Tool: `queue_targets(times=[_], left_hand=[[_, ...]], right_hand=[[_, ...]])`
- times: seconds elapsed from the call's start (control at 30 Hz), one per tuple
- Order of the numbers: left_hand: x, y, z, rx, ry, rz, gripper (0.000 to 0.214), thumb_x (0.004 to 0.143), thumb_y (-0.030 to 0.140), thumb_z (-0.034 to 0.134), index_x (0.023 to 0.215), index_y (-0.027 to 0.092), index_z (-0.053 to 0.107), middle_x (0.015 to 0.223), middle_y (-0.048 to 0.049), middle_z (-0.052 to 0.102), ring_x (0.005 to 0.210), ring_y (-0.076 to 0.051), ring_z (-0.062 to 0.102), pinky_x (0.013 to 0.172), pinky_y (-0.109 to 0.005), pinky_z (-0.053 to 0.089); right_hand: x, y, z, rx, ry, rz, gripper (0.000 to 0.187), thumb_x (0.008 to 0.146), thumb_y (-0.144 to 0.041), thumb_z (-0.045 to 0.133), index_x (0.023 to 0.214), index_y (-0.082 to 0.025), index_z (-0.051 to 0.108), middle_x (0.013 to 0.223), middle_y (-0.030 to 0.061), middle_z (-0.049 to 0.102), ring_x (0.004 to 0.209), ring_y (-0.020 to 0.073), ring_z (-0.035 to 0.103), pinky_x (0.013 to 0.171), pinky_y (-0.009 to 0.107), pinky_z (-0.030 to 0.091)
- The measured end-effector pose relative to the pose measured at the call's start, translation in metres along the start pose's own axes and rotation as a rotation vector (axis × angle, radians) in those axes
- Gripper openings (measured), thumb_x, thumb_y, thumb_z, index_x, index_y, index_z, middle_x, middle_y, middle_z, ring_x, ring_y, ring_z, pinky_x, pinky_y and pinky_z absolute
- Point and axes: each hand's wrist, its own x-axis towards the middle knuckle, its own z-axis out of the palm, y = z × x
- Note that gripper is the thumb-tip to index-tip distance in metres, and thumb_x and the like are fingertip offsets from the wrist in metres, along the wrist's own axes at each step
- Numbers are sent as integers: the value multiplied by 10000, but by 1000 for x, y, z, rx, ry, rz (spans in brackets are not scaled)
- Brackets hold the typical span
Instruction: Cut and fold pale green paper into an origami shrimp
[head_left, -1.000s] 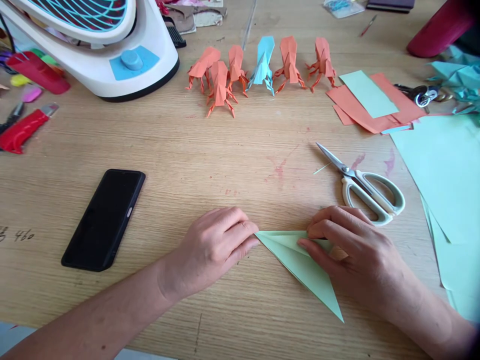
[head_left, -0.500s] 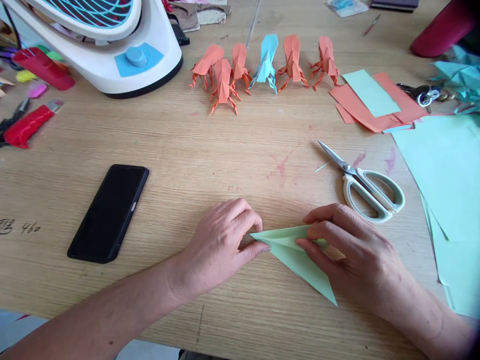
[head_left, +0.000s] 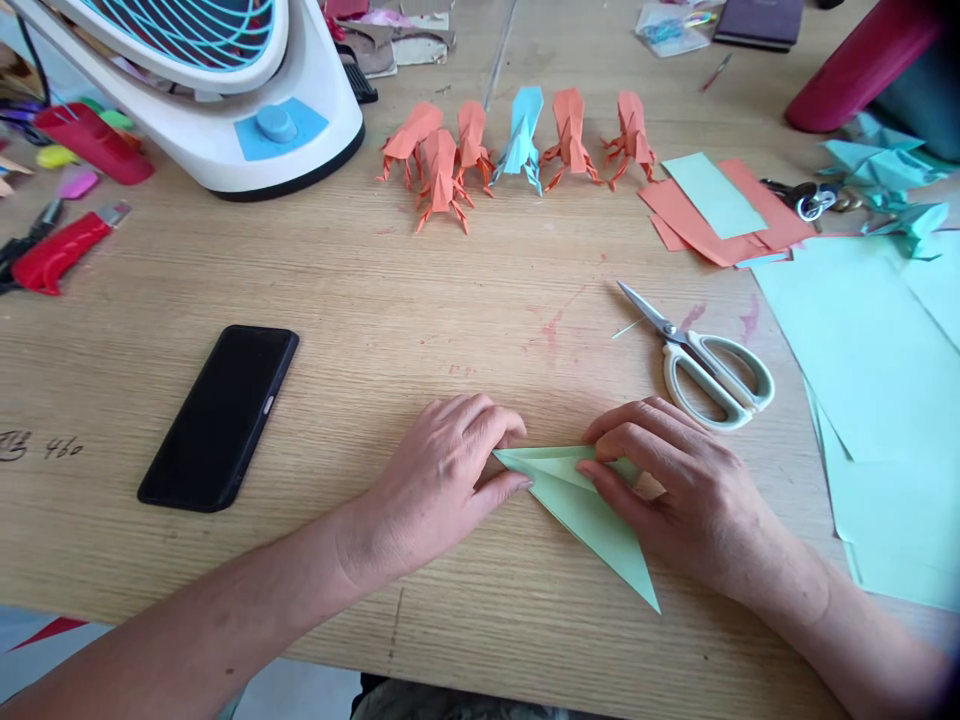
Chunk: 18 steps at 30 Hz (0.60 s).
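Observation:
A light green sheet of folded paper (head_left: 592, 515) lies on the wooden table between my hands, its long point toward the front edge. My left hand (head_left: 442, 485) pinches its left corner between thumb and fingers. On the upper right part, my right hand (head_left: 675, 490) presses a folded layer with thumb and fingertips, covering that end of the paper. Just beyond the right hand rest scissors (head_left: 701, 365) with pale handles, their blades pointing away to the left.
A black phone (head_left: 221, 415) lies at left, near a red utility knife (head_left: 64, 250). Behind it stands a white fan (head_left: 315, 120). Orange origami figures (head_left: 439, 165) and a blue one (head_left: 521, 140) line the back. Green sheets (head_left: 862, 340) and orange paper (head_left: 694, 225) lie at right.
The view has shifted slightly, so things at the right appear further left. Both hands keep their hold on the green paper, and its upper fold looks a little flatter.

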Motion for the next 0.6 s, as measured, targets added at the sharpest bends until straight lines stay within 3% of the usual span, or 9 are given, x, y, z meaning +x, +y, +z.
queue_targets(times=[0.2,0.4,0.6], left_hand=[[5,9,-1,43,-39,-86,255,780,255,804,886,194,579,938,-19,594,933,-221,564,805,-369,459],[15,12,-9,-52,-82,-85,194,812,127,722,813,185,536,841,18,589,811,-159,566,708,-291,437],[26,11,-17,-160,-158,-87,178,823,145,697,810,191,526,754,55,582,681,-113,536,612,-247,403]], right_hand=[[1,-2,-2,-25,-12,-40,119,944,-146,556,837,-190,584,863,74,660,765,195,579,681,349,463],[-1,-3,-5,5,-15,-34,105,960,-182,557,861,-182,589,886,77,670,786,196,572,708,362,462],[-1,-3,-11,31,25,38,90,942,-198,586,853,-191,600,830,54,665,785,197,567,702,360,456]])
